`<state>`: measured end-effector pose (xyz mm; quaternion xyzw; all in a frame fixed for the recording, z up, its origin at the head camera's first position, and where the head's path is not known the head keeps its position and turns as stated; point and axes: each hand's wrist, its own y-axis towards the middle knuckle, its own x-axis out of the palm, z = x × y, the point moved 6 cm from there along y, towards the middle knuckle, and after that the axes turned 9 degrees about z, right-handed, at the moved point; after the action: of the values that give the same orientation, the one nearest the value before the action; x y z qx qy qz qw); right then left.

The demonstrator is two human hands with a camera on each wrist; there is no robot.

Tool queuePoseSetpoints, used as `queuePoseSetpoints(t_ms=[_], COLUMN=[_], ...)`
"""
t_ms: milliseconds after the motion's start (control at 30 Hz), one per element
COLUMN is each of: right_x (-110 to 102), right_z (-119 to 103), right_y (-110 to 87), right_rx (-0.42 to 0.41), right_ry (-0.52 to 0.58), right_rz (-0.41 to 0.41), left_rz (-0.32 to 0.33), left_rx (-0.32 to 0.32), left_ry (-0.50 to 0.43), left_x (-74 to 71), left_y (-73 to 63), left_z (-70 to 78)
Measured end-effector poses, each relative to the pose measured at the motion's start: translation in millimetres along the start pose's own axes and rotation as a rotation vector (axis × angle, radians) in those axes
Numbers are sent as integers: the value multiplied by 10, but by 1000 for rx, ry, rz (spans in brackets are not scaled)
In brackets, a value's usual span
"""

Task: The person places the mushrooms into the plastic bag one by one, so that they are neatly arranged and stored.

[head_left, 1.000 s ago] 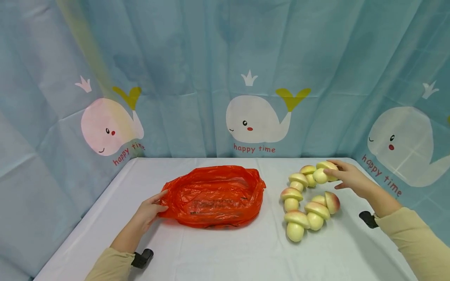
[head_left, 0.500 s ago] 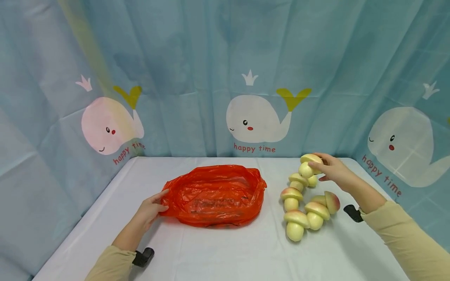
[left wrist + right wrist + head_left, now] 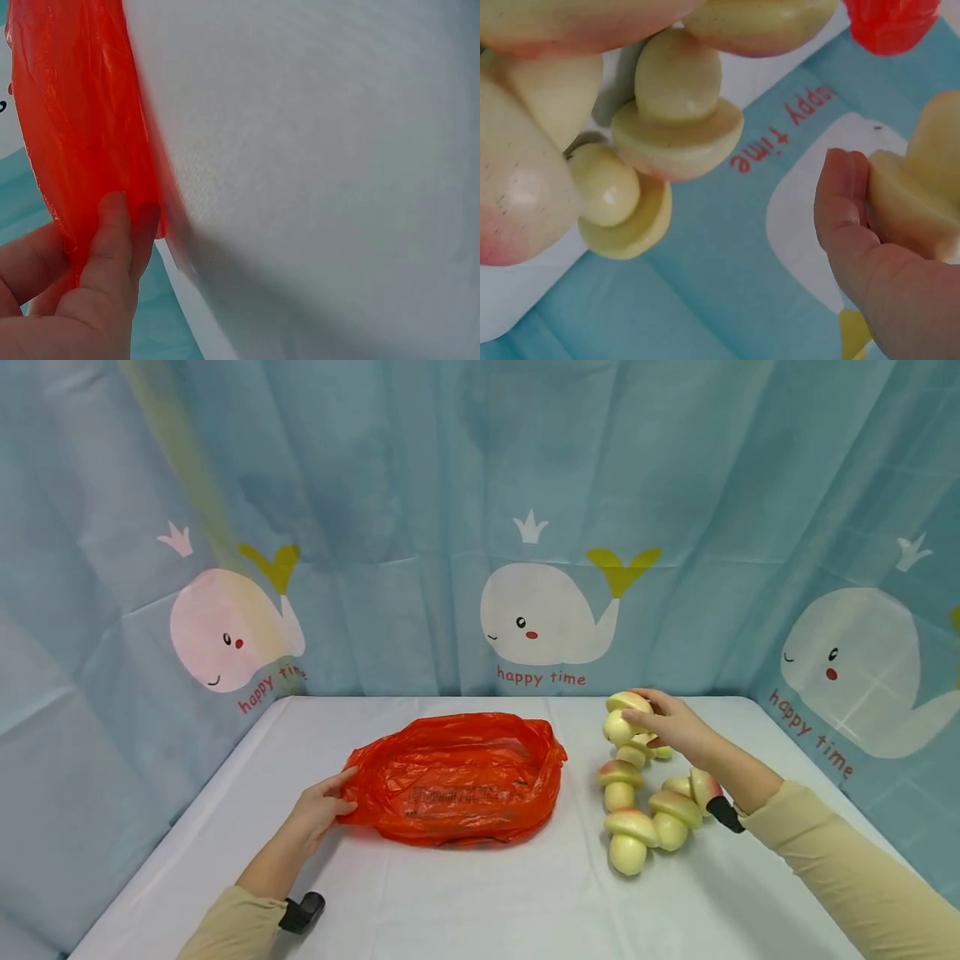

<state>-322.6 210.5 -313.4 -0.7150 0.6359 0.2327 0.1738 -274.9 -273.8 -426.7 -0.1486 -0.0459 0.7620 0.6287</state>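
Observation:
In the head view my left hand (image 3: 315, 810) holds the left edge of an opened red plastic bag (image 3: 480, 828). The left wrist view has its thumb and fingers pinching the thin red film (image 3: 90, 127). My right hand (image 3: 678, 727) grips a pale yellow toy mushroom (image 3: 617, 727), lifted above the table at the back right. In the right wrist view that mushroom (image 3: 915, 202) is partly cut off by the frame edge. Below and around it, several more mushrooms (image 3: 628, 853) with reddish caps lie in a loose curve, one partly behind my right hand and wrist.
A white-covered table (image 3: 480, 910) bears the bag and the mushrooms. Behind it and at both sides hangs a blue curtain (image 3: 420, 485) with whale prints. My right forearm (image 3: 750, 777) reaches over the right side of the table.
My right hand has lifted the mushroom from the back right end of the group and carried it left, toward the bag. My left hand stays at the bag's edge.

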Motion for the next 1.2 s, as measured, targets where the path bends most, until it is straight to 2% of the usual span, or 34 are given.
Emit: queuePoseSetpoints(t_ms=[200,567,900,1200], right_x=[97,317,539,732], right_z=[-34,-107,-266,-376], right_y=[27,74,158,236], right_rx=[-15,-105,-116,-87], right_ry=[-15,10,3,16], right_rz=[13,46,-16,-70], left_rz=[-1,-2,23,27], left_rx=[-1,6,15,17], left_ry=[10,28,63,83], left_x=[-6,-7,-2,0], left_y=[1,-11,-4,-4], left_z=[-15,-4,0,-13])
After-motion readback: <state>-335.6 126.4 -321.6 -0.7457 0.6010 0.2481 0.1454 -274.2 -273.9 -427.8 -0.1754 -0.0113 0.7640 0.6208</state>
